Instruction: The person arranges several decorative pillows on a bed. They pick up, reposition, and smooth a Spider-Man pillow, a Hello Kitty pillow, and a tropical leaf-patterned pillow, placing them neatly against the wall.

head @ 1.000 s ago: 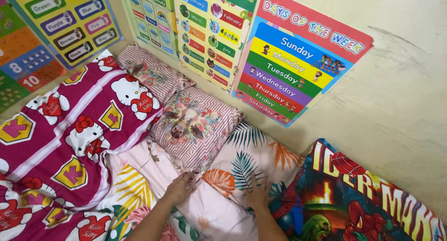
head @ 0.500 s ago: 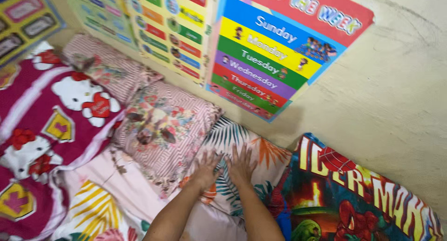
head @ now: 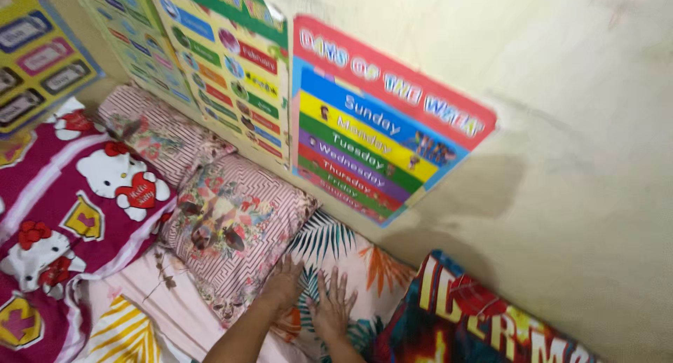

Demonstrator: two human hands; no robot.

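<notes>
The leaf-print pillow (head: 350,261) lies at the head edge of the bed, against the wall (head: 575,195), between a pink floral pillow (head: 231,230) and a dark comic-print pillow (head: 449,321). Both hands rest flat on it, fingers spread, gripping nothing: the left hand (head: 284,287) at its seam with the floral pillow, the right hand (head: 333,308) just beside it on the palm-leaf pattern. It looks soft, light and yielding, cotton-covered and not slippery; it would probably lift most easily by pinching a corner or scooping under a long edge. A magenta cartoon blanket (head: 63,209) lies crumpled toward the bed's left side over a pale pink sheet (head: 175,314). Glossy, stiff-looking teaching charts (head: 364,132) hang on the rough cream wall above.
</notes>
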